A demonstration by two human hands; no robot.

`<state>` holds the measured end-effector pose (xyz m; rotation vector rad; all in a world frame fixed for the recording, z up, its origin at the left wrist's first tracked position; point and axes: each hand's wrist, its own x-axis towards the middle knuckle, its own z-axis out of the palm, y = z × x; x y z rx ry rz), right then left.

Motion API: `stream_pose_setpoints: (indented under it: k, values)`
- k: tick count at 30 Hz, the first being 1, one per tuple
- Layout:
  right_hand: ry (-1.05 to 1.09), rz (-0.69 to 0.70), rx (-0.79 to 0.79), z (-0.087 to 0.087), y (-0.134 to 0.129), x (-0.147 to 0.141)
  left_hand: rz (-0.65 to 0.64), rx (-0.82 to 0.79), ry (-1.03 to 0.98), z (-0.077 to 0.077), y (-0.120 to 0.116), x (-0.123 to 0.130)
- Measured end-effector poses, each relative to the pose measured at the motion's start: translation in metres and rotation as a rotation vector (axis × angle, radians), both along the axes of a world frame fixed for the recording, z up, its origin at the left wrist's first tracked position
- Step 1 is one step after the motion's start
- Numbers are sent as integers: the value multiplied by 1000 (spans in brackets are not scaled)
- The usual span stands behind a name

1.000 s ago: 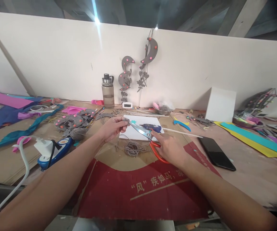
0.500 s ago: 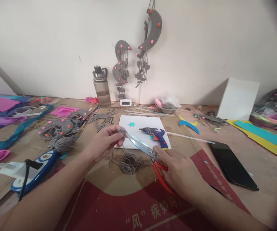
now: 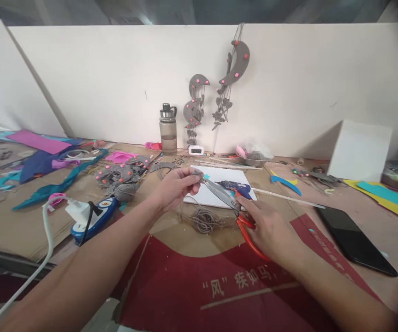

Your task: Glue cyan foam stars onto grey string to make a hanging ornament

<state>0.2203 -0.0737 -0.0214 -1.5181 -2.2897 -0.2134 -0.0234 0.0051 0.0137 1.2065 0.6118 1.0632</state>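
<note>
Between the thumb and fingers of my left hand (image 3: pixel 176 188) is a small grey piece (image 3: pixel 196 172), mostly covered by the fingertips. My right hand (image 3: pixel 270 223) grips scissors (image 3: pixel 222 193) by their red handles. The blades look nearly closed, and their tips reach the grey piece at my left fingertips. Below the blades a loose coil of grey cord (image 3: pixel 204 220) lies on the cardboard. Behind the scissors, a blue glue gun (image 3: pixel 242 189) rests on a white sheet (image 3: pixel 199 198), partly hidden by the blades and my right hand.
A phone (image 3: pixel 354 240) lies at right, near a white stick (image 3: pixel 288 196). On the left are a blue power strip (image 3: pixel 107 210) with a plugged-in white cable (image 3: pixel 48 230) and grey felt crescents (image 3: pixel 115 174). A bottle (image 3: pixel 168 133) and clock (image 3: pixel 196 151) stand by the wall.
The view has tilted up and turned left, so everything sits farther right in the picture. Both hands keep nearly the same pose, the scissor tips still at the grey piece.
</note>
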Motion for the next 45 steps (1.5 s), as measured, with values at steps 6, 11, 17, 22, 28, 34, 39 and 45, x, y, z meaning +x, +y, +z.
stream_pose_setpoints:
  k: [6,11,17,22,28,34,39,45]
  values:
    - [-102,-8,108,3,2,4,-1,-1,36,-2,0,2]
    - [-146,-40,141,4,1,6,24,53,60,0,0,1]
    - [-157,-53,138,4,1,6,26,79,90,1,0,0]
    - [-175,-87,139,6,1,5,27,83,108,0,0,1]
    - [-169,-74,156,6,0,5,50,97,130,0,-1,3]
    - [-163,-74,149,7,-1,4,56,112,153,1,-2,2]
    - [-164,-74,159,7,-2,4,51,135,165,1,-1,1]
    - [-160,-75,140,7,-2,4,55,133,179,0,0,1]
